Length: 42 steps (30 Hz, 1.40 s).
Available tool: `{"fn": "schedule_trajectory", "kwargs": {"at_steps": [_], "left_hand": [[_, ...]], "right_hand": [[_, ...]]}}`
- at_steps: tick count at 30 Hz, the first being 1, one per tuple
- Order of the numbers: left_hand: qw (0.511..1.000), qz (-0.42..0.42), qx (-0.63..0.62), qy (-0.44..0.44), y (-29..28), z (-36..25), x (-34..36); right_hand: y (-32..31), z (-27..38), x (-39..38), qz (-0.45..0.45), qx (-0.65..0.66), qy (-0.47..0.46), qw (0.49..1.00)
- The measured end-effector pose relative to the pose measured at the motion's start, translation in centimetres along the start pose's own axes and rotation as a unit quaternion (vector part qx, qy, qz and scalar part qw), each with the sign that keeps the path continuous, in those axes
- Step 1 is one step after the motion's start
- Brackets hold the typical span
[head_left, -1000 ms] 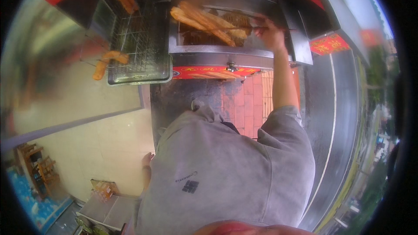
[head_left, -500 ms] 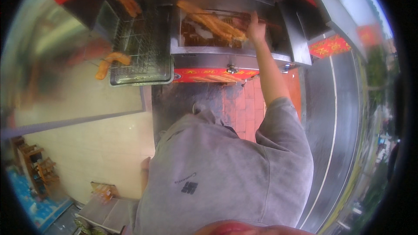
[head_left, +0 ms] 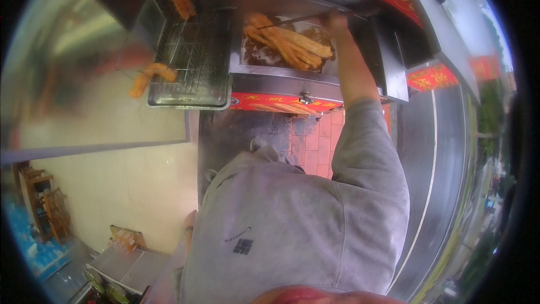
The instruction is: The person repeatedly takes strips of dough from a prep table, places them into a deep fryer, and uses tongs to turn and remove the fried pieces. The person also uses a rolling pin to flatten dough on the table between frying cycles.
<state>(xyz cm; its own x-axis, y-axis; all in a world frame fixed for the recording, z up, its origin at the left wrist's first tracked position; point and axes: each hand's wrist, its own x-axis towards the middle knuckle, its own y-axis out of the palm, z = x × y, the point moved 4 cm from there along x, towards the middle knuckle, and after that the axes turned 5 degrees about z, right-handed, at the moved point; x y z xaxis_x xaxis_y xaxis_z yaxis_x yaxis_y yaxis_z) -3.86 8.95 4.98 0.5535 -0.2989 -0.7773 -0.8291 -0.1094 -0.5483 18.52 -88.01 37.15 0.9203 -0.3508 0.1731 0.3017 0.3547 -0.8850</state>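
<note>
Steel fryer [head_left: 281, 72] beside a road [head_left: 415, 152], dough sticks [head_left: 292, 48] in it

Near the far edge of the fryer, toward its right corner, the right hand [head_left: 336, 21] is grasping a long thin stick [head_left: 298, 19], which reaches above the dough sticks' left end. These lie slantwise, from far left toward near right. The left hand [head_left: 190, 218] hangs beside the grey shirt [head_left: 281, 219]; its grip I cannot tell. Along the fryer's left edge stands a tray [head_left: 188, 100] with a wire rack [head_left: 185, 62].
</note>
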Motion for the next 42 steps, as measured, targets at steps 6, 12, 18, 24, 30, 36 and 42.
{"fn": "schedule_trajectory", "kwargs": {"at_steps": [6, 12, 18, 24, 30, 36, 42], "left_hand": [[1.0, 0.015, 0.003, -0.006, 1.9, 0.2, 0.1], [1.0, 0.02, 0.008, 0.011, 1.4, -0.3, 1.4], [0.999, 0.001, -0.003, 0.046, -3.7, -2.9, 1.6], [0.991, -0.018, -0.128, 0.026, -7.8, -6.1, 1.8], [0.997, -0.009, 0.066, 0.029, -1.6, 1.0, 7.9], [0.996, 0.032, 0.071, 0.041, 1.0, 0.6, 7.5], [0.993, 0.062, 0.084, 0.063, -1.5, -1.7, 7.3]], "right_hand": [[-0.6, -2.1, -2.7, -0.146, 0.529, 0.252, 0.797], [-3.0, -0.7, -9.0, -0.154, 0.645, 0.272, 0.698], [-4.4, 2.8, -11.9, -0.106, 0.54, 0.281, 0.787], [-7.9, 3.1, -12.9, -0.135, 0.455, 0.192, 0.859], [-8.0, 7.4, -14.9, -0.073, 0.409, 0.202, 0.887], [-9.4, 5.6, -14.4, -0.14, 0.464, 0.197, 0.852], [-12.2, 3.4, -17.5, -0.051, 0.448, 0.164, 0.877]]}}
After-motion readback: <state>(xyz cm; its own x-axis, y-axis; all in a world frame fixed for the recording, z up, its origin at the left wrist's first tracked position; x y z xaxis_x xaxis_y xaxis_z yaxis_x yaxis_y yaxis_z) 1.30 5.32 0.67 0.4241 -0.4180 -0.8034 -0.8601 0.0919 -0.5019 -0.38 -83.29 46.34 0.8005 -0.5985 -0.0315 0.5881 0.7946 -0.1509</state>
